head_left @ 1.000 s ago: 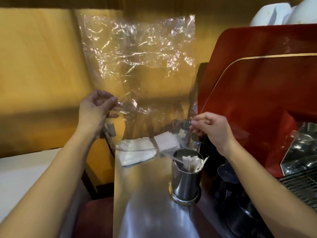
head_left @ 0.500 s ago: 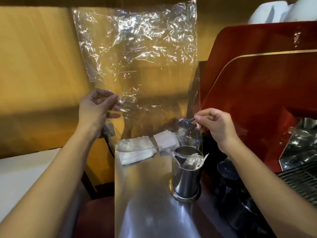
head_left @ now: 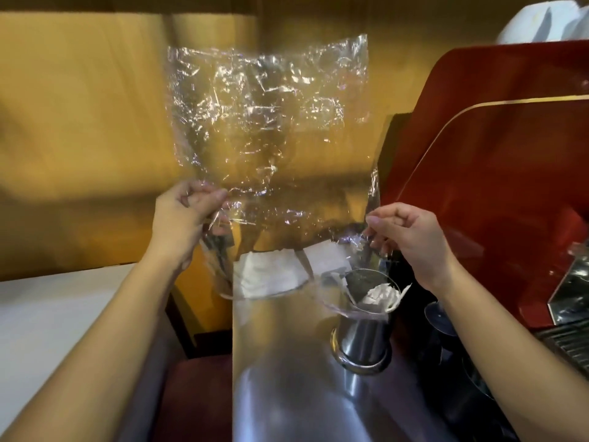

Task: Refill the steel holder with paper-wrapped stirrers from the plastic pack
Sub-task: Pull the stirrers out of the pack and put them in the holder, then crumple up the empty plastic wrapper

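Note:
I hold a clear, crinkled plastic pack (head_left: 264, 122) upside down in the air, its mouth hanging over the steel holder (head_left: 363, 333). My left hand (head_left: 181, 218) pinches the pack's left lower edge. My right hand (head_left: 404, 234) pinches its right lower edge, just above the holder. The pack looks empty. The steel holder stands on the steel counter (head_left: 287, 378) and holds several white paper-wrapped stirrers (head_left: 381, 295) leaning to the right.
A red espresso machine (head_left: 497, 186) rises close on the right, with its drip grille at the lower right. Folded white napkins (head_left: 271, 275) lie behind the holder. A yellow wall stands behind, and a white surface (head_left: 47, 314) sits lower left.
The pack has dropped lower in the view and swung slightly right. Both hands keep their pinch on its lower edges, and the pack's mouth now drapes at the holder's rim.

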Available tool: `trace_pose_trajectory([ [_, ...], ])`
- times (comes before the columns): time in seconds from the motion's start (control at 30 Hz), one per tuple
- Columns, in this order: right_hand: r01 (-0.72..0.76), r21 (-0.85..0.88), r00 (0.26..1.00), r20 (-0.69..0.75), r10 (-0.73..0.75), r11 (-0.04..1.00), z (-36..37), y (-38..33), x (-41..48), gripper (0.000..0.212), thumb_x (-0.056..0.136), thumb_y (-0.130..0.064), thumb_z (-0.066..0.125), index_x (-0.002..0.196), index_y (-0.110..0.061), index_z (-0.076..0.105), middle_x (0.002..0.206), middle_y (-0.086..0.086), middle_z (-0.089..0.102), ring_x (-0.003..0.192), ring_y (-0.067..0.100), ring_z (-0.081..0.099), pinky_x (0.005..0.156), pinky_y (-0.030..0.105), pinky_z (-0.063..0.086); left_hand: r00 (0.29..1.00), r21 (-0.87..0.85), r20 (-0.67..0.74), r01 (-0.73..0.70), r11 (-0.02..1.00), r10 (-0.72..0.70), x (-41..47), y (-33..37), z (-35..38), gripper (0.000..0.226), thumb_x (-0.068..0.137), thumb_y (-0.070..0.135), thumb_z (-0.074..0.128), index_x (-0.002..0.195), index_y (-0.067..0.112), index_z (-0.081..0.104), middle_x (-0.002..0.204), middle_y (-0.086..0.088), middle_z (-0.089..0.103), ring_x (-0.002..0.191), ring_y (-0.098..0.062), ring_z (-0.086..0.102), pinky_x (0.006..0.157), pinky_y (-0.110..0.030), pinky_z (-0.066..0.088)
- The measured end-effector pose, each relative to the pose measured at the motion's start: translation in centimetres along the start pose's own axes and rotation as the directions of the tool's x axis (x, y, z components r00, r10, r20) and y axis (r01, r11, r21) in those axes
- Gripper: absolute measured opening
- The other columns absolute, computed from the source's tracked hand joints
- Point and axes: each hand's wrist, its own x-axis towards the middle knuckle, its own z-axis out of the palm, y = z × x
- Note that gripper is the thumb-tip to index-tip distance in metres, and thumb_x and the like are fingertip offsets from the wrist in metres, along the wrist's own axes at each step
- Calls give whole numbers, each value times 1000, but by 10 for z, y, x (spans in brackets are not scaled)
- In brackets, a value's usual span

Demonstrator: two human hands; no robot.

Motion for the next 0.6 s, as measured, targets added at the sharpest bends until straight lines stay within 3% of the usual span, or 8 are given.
trace_pose_trajectory([
  [0.13,-23,6,998,61,23,1000,13,3,-8,13,82,-16,65,85,-4,64,66,4,68,51,11,57,43,18,44,999,-2,14,40,999,-40,-19,-9,-11,15,83,4,62,73,13,55,48,4,65,39,-6,58,36,-15,43],
  [0.27,-60,51,995,79,56,997,29,13,-13,5,81,-15,65,78,-12,66,61,1,68,44,8,55,39,15,40,990,3,13,144,990,-144,-38,-24,-28,16,83,6,62,72,16,57,52,4,68,42,-7,60,40,-18,50],
  [0.37,-116,62,988,109,109,991,38,23,-20,13,83,-19,64,70,-19,68,59,2,68,42,8,56,37,16,39,978,15,6,209,978,-209,-53,-37,-39,15,82,5,62,73,14,56,53,3,68,42,-8,59,39,-18,49],
  [0.5,-156,64,982,120,148,986,45,32,-27,15,83,-21,65,69,-20,70,57,-1,67,45,10,57,39,19,42,964,83,54,256,963,-261,-69,-47,-47,12,81,5,63,73,13,58,54,3,68,44,-8,60,39,-19,49],
  [0.6,-230,105,971,88,221,967,49,42,-33,13,81,-13,66,69,-15,70,54,-2,67,46,11,58,40,22,46,957,65,89,272,960,-277,-82,-51,-51,7,77,11,66,73,11,60,52,2,66,44,-10,59,39,-19,48],
])
